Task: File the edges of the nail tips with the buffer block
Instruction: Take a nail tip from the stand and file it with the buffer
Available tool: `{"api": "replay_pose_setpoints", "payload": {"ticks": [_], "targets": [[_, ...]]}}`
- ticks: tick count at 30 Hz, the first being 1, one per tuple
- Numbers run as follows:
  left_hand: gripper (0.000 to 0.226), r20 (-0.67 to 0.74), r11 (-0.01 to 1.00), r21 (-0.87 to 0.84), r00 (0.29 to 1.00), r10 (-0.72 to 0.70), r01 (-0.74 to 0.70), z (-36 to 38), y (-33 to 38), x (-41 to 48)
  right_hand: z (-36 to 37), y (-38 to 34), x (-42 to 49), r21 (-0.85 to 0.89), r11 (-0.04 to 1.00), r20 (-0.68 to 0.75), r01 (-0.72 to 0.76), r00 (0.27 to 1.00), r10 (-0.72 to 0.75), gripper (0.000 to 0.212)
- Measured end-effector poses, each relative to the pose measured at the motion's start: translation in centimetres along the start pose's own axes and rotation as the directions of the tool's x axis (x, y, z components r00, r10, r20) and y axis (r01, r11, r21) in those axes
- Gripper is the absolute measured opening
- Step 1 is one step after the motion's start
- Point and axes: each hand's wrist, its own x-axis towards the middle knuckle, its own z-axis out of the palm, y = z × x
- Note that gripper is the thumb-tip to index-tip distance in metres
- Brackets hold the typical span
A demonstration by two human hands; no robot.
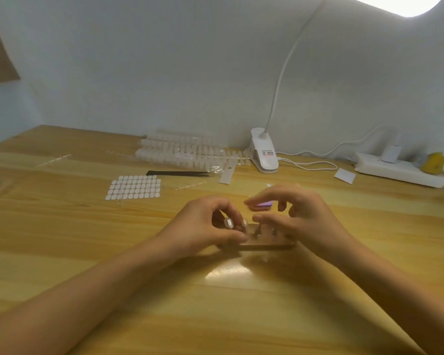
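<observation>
- At mid-table in the head view, the left hand pinches a clear nail tip over the wooden stand, likely steadying it.
- Just beyond, the right hand hovers, fingers curled and empty, near the purple buffer block, which lies unheld.

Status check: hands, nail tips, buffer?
Left hand pinching a nail tip over the stand. Right hand at the stand, grip unclear. Purple buffer block behind, untouched. Nothing blocking.

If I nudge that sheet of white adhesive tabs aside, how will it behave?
The adhesive tab sheet lies flat on the table, so it is probably thin, floppy and very light. It would likely slide easily, and bend if lifted by one corner.
</observation>
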Motion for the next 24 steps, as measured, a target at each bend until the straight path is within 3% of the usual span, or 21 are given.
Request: {"api": "replay_pose_setpoints", "payload": {"ticks": [2, 4, 7, 10, 15, 24], "targets": [[0.03, 0.193, 0.988, -0.132, 0.98, -0.049, 0.076, -1.6, 0.4, 0.2, -2.1, 1.7, 1.3, 0.031, 0.998, -0.05, -0.061, 0.997, 0.062, 0.025], [0.04, 0.142, 0.982, -0.177, 0.989, -0.034, 0.059, -2.6, 0.9, 1.2, -3.4, 3.9, 2.7, -0.085, 0.984, -0.047, -0.155, 0.987, 0.152, 0.014], [0.02, -0.053, 0.996, 0.089, 0.998, 0.037, -0.033, -2.0, 1.1, 4.3, -2.5, 6.2, 3.9, -0.188, 0.957, 0.032, -0.219, 0.973, 0.229, 0.023], [0.016, -0.046, 0.951, 0.302, 0.995, 0.087, -0.069, -0.3, 0.8, 7.4, -1.2, 6.9, 4.3, -0.134, 0.978, -0.003, -0.163, 0.986, 0.164, 0.022], [0.016, 0.044, 0.915, 0.385, 0.993, 0.111, -0.119, 1.4, 0.5, 10.7, -1.2, 7.9, 4.4, -0.235, 0.955, -0.021, -0.179, 0.984, 0.18, 0.02], [0.007, 0.025, 0.92, 0.39, 0.999, 0.027, -0.034, 1.7, 1.2, 11.9, -0.5, 7.8, 4.5, -0.128, 0.98, -0.044, -0.155, 0.988, 0.15, 0.015]]}}
